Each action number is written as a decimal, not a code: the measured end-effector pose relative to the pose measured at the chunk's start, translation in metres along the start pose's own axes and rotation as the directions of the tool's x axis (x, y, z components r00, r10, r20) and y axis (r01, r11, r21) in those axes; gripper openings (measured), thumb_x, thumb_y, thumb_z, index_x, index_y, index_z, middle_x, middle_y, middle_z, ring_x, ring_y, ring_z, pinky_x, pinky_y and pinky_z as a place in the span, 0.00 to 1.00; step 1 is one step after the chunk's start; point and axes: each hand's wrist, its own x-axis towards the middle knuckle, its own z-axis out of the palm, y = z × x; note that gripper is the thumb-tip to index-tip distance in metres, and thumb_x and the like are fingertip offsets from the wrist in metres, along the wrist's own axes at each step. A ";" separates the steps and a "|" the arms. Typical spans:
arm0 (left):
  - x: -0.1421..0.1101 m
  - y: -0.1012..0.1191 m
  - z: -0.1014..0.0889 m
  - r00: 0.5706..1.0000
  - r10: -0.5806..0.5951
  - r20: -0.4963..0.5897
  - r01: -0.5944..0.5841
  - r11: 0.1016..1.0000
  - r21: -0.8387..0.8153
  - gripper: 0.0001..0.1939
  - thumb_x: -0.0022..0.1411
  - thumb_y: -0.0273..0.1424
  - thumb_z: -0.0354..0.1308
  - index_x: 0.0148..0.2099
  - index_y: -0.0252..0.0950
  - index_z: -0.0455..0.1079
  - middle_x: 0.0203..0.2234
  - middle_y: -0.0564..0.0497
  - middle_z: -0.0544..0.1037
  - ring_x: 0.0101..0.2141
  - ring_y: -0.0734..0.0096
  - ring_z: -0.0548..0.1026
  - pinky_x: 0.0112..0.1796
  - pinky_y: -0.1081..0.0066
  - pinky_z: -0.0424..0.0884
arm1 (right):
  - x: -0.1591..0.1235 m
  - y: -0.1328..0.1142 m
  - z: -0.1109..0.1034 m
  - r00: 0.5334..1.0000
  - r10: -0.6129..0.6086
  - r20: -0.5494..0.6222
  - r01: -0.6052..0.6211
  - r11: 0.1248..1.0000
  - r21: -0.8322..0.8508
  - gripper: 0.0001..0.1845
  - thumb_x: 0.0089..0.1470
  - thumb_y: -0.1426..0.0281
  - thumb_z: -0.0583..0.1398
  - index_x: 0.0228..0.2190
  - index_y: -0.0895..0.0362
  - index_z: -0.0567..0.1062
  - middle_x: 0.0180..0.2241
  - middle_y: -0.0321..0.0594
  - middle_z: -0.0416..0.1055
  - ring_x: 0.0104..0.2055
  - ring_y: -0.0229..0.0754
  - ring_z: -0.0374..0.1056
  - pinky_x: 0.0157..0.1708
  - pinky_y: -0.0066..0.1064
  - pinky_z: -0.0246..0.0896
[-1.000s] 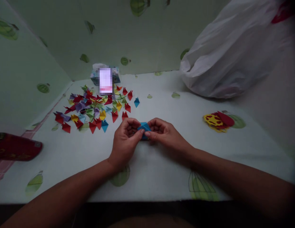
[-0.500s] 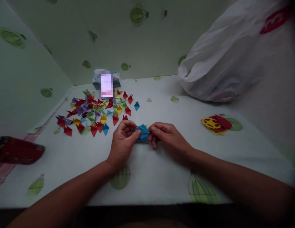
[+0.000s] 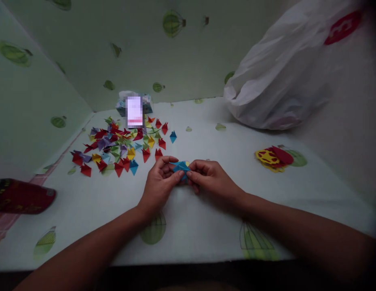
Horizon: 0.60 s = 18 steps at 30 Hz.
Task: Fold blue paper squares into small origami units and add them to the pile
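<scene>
A small piece of folded blue paper is pinched between my two hands above the middle of the table. My left hand grips its left side, thumb on the near face and fingers curled behind. On the right side, my right hand holds it between thumb and forefinger. Under the fingers lies something flat with a yellow corner, mostly hidden. Left of my hands spreads a heap of small folded paper figures in red, purple, green, yellow and blue. One blue paper figure lies apart at the heap's right.
A tissue box stands at the back behind a blurred, lit screen. A dark red can-like container is at the left edge. At right are red and yellow cutouts and a big white plastic bag.
Both hands have drawn closer around the blue paper, and its shape has shifted from upright folds to a flatter, wider form. The view has moved slightly.
</scene>
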 end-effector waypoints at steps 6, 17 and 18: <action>-0.001 0.001 0.001 0.999 0.045 0.020 -0.045 0.999 -0.004 0.20 0.52 0.28 0.69 0.44 0.37 0.66 0.30 0.55 0.79 0.31 0.74 0.78 0.35 0.73 0.75 | 0.000 0.002 -0.002 1.000 0.001 0.022 -0.003 0.996 0.090 0.14 0.55 0.62 0.64 0.25 0.56 0.70 0.18 0.31 0.68 0.19 0.33 0.63 0.23 0.28 0.56; -0.001 -0.001 0.001 1.000 0.005 -0.011 -0.005 1.000 -0.009 0.17 0.56 0.34 0.69 0.44 0.36 0.67 0.29 0.54 0.77 0.28 0.74 0.76 0.32 0.72 0.75 | 0.000 0.007 0.001 0.999 -0.027 -0.042 0.038 0.964 0.264 0.14 0.55 0.62 0.67 0.27 0.57 0.71 0.23 0.31 0.71 0.23 0.33 0.65 0.30 0.29 0.60; -0.001 -0.001 0.001 1.000 0.023 -0.020 -0.023 1.000 -0.008 0.16 0.56 0.35 0.68 0.43 0.36 0.68 0.29 0.54 0.76 0.29 0.74 0.76 0.32 0.72 0.74 | 0.000 0.007 0.001 0.999 -0.028 -0.046 0.039 0.961 0.274 0.14 0.55 0.62 0.67 0.27 0.57 0.72 0.24 0.32 0.71 0.23 0.33 0.65 0.30 0.29 0.60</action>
